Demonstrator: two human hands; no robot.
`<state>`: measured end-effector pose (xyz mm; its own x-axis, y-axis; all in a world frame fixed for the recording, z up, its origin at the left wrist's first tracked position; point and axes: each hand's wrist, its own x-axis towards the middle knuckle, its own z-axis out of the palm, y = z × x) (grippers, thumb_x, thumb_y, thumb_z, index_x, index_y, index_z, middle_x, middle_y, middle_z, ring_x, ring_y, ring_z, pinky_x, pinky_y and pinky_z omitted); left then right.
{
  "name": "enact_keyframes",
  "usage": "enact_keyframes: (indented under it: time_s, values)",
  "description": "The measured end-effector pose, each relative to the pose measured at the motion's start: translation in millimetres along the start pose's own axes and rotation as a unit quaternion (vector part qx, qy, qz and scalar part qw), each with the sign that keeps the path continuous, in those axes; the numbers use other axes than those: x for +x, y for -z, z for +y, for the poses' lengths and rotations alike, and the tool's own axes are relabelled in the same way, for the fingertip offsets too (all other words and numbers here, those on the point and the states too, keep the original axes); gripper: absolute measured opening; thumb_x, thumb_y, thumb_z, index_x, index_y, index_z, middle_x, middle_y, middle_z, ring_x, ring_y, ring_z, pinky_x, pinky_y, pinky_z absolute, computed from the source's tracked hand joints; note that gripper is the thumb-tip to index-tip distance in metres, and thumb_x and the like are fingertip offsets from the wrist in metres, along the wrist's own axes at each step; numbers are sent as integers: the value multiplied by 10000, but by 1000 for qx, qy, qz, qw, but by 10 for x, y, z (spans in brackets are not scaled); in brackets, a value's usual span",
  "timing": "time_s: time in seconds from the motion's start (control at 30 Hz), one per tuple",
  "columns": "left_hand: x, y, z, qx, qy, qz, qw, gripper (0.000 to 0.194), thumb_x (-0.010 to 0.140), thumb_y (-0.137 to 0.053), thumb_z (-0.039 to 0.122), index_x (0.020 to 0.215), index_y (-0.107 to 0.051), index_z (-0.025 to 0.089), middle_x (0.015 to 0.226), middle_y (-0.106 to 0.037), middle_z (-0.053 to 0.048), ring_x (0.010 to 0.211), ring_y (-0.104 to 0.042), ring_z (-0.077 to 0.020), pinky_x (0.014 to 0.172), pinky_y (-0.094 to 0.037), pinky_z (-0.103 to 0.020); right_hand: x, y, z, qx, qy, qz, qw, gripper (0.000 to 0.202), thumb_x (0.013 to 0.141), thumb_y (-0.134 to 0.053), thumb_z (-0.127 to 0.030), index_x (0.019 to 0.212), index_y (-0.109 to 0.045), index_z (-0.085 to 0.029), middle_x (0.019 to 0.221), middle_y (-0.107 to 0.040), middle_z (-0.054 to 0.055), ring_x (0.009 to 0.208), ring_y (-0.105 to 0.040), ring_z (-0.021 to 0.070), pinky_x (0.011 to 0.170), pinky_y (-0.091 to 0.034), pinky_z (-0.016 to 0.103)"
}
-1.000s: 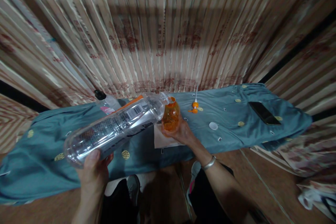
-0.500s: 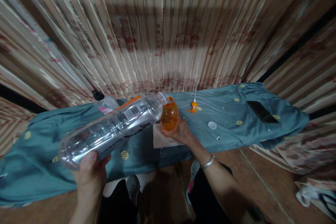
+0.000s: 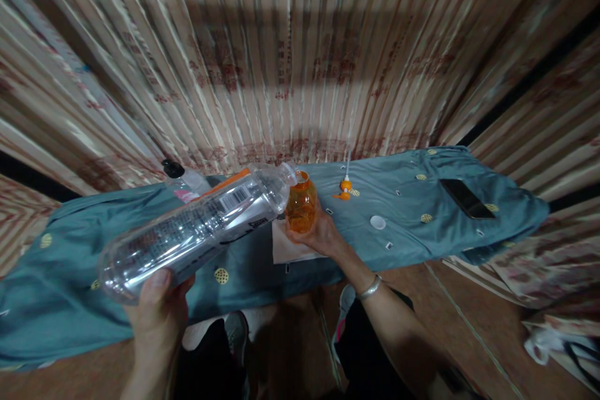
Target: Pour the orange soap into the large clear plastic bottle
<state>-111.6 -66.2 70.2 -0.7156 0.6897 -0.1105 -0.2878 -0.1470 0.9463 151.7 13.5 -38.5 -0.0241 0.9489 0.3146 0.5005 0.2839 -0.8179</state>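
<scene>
1. The large bottle (image 3: 201, 228) is clear plastic, with a silvery label bearing dark print, a barcode and an orange strip. It lies tilted in the left hand (image 3: 159, 306), gripped near its base; its uncapped neck reaches away from that grip toward the right hand (image 3: 321, 234).
2. The small bottle (image 3: 300, 209) is see-through orange, roundish and open at the top. It stands roughly upright in the right hand's grip, its rim above the fingers, right at the large bottle's mouth; whether they touch is unclear.
</scene>
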Motion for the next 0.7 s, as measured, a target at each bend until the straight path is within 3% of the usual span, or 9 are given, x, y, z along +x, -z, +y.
enact_keyframes:
  time_s: [0.23, 0.7]
  values:
    - [-24, -50, 44, 3, -5, -25, 1000, 393, 330, -806, 351, 600, -540, 248, 856, -720, 31, 665, -529, -121, 451, -504, -163, 11, 15, -31, 18, -12, -12, 1000, 802, 736, -892, -370, 1432, -512, -252, 1282, -791, 105, 1175, -790, 328, 1095, -622, 523]
    - [-52, -93, 56, 2, -5, -12, 1000, 419, 310, -782, 323, 523, -431, 246, 795, -648, 21, 756, -532, -159, 453, -514, -168, 21, 20, -58, 9, -12, 4, 1000, 854, 710, -933, -378, 1450, -518, -282, 1294, -783, 96, 1192, -788, 348, 1078, -644, 528]
